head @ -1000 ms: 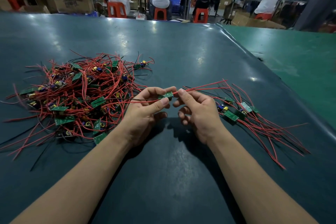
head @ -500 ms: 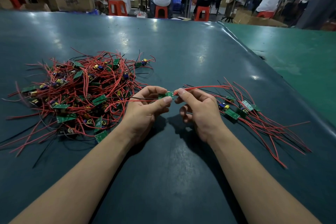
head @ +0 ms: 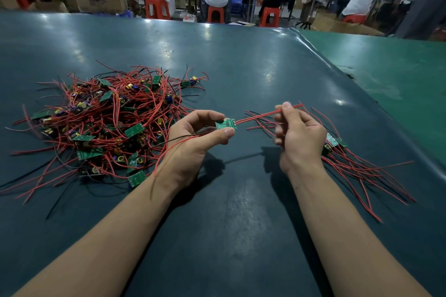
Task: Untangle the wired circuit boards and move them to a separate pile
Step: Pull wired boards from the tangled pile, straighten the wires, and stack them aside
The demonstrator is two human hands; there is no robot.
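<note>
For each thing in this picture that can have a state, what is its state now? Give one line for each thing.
left hand: pinches the green board.
green board: held above the table, off both piles.
red wires: stretched from the board to the right hand.
right hand: pinches the red wires.
big pile: tangled, on the left.
small pile: wires lying roughly straight, on the right.
table: bears both piles.

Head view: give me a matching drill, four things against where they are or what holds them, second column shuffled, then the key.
Things:
1. small green circuit board
2. pair of straight red wires
3. big tangled heap of red-wired boards
4. small sorted pile of wired boards

Places:
A. on the table, behind the right hand
B. pinched by the left hand
C. on the table, left of the left hand
D. pinched by the right hand's fingers

Pairs: 1-B, 2-D, 3-C, 4-A
</note>
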